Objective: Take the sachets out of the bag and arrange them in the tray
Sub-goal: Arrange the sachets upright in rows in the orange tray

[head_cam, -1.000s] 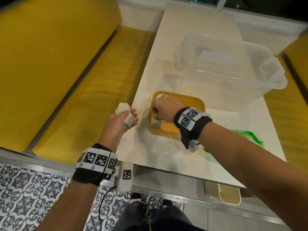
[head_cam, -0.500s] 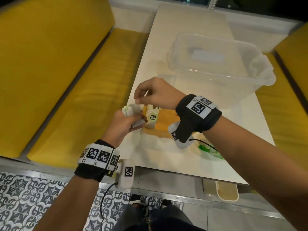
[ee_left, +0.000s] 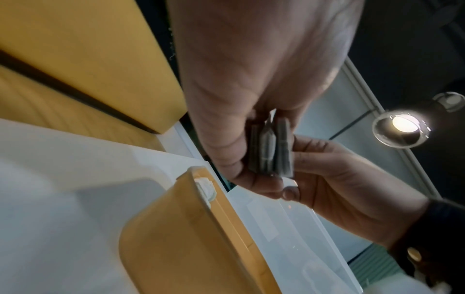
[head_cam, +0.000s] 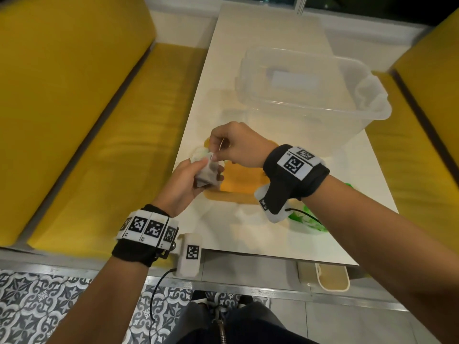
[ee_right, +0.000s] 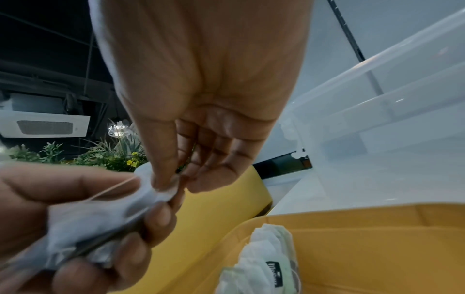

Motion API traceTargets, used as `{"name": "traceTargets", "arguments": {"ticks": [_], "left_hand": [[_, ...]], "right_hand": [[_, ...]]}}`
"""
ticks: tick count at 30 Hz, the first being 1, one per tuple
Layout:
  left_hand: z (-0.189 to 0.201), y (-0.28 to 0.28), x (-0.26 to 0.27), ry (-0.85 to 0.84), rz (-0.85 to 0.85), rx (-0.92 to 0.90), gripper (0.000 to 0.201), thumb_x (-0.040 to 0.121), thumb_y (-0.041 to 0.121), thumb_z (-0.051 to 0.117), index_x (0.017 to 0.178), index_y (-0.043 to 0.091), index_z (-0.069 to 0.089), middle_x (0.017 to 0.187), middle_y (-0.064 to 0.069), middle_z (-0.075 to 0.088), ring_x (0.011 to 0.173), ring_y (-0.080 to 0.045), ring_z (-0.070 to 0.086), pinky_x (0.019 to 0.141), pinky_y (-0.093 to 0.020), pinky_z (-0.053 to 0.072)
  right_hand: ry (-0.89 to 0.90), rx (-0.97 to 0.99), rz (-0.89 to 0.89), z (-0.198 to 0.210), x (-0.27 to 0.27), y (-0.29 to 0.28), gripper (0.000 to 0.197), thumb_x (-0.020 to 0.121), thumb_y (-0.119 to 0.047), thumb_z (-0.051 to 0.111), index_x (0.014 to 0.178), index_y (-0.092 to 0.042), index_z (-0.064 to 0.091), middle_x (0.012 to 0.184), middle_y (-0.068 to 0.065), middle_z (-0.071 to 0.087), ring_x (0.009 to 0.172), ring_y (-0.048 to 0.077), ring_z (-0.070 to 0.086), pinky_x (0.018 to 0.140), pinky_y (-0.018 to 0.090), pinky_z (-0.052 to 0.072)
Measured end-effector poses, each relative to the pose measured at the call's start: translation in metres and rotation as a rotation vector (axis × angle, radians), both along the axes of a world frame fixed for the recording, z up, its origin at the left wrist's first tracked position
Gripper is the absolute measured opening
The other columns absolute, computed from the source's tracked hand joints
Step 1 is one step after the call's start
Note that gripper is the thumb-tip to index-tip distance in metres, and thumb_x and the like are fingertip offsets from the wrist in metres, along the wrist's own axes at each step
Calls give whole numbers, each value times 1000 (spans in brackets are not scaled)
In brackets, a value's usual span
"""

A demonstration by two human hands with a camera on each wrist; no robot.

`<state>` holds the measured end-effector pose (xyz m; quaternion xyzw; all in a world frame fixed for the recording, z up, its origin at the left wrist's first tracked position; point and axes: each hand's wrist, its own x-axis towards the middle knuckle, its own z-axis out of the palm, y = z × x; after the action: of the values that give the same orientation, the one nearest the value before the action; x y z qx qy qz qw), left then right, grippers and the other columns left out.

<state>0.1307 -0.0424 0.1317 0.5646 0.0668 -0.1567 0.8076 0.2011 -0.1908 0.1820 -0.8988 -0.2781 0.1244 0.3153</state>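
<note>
My left hand (head_cam: 198, 175) grips a small bundle of white sachets (head_cam: 207, 171) just above the left rim of the yellow tray (head_cam: 238, 182). My right hand (head_cam: 215, 155) reaches over from the right, and its thumb and fingers pinch the top corner of one sachet (ee_right: 163, 186) in that bundle. In the left wrist view the sachets (ee_left: 271, 149) stand edge-on between my left fingers. Some white sachets (ee_right: 266, 256) lie at the tray's left end. The crumpled green bag (head_cam: 306, 220) lies on the table under my right wrist.
A large clear plastic bin (head_cam: 310, 100) stands on the white table (head_cam: 223, 232) just behind the tray. Yellow benches (head_cam: 111, 145) run along both sides. The table's near edge is close below my wrists.
My right hand has lifted out of the tray, leaving sachets there, and come to the bundle, which it now pinches. My left hand has moved right, over the tray's left rim.
</note>
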Motion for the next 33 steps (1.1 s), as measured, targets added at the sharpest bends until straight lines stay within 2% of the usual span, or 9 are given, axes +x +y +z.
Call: {"name": "traceTargets", "arguments": {"ticks": [2, 4, 9, 13, 19, 24, 27, 30, 33], "left_hand": [[-3, 5, 1, 6, 20, -17, 22, 102, 18, 41, 113, 14, 60, 102, -6, 70, 90, -18, 69, 74, -27, 57], [-4, 8, 1, -4, 21, 7, 23, 101, 21, 43, 117, 13, 59, 110, -8, 69, 95, -21, 68, 78, -29, 58], [-5, 9, 0, -32, 52, 53, 20, 101, 19, 44, 110, 14, 61, 101, -4, 71, 86, -15, 69, 69, -24, 57], [-6, 11, 0, -62, 89, 83, 18, 99, 18, 48, 110, 16, 62, 96, 2, 72, 82, -9, 70, 67, -22, 56], [-10, 22, 2, -19, 233, 118, 26, 103, 25, 42, 96, 13, 64, 87, -1, 69, 76, -12, 67, 70, -23, 57], [-12, 33, 1, 0, 324, 128, 25, 102, 24, 44, 92, 13, 63, 83, -2, 65, 72, -13, 65, 71, -24, 55], [-11, 32, -2, -3, 307, 159, 24, 102, 22, 44, 90, 13, 63, 83, -3, 65, 72, -14, 65, 70, -23, 56], [-11, 33, -4, 1, 302, 170, 21, 101, 18, 45, 93, 12, 63, 85, -5, 65, 72, -13, 65, 68, -22, 56], [-13, 34, -6, 24, 298, 142, 20, 101, 16, 44, 96, 11, 63, 87, -6, 65, 73, -14, 66, 69, -23, 56]], "right_hand": [[11, 14, -16, 2, 2, -6, 11, 81, -7, 72, 86, 1, 66, 79, 1, 61, 68, 11, 55, 54, 11, 44], [36, 32, -32, 3, 4, -8, 11, 82, -6, 71, 86, 1, 65, 80, 2, 62, 71, 17, 60, 60, 24, 53], [68, 144, -55, 3, 4, -1, 12, 79, -4, 72, 86, -3, 63, 90, 10, 66, 70, 22, 63, 67, 37, 56], [203, 181, -77, 4, 5, 6, 25, 76, 1, 76, 96, -7, 63, 79, 9, 59, 61, 16, 60, 60, 32, 59], [58, 43, -83, 5, 12, 2, 12, 77, 3, 74, 88, 2, 67, 79, 12, 58, 58, 20, 61, 57, 29, 59], [-52, -321, 39, -7, 12, 9, 10, 77, -1, 67, 79, -10, 64, 66, -4, 54, 60, 13, 52, 65, 27, 50], [-60, -446, 61, -22, 13, 18, 10, 79, -3, 62, 86, -8, 68, 75, -1, 58, 72, 19, 54, 67, 28, 49], [-61, -531, 84, -31, 16, 27, 17, 80, -4, 60, 93, -6, 71, 91, 7, 66, 76, 19, 54, 64, 24, 45], [-53, -583, 106, -37, 21, 35, 15, 81, -7, 62, 93, -9, 72, 94, 7, 67, 79, 20, 57, 65, 25, 45]]}}
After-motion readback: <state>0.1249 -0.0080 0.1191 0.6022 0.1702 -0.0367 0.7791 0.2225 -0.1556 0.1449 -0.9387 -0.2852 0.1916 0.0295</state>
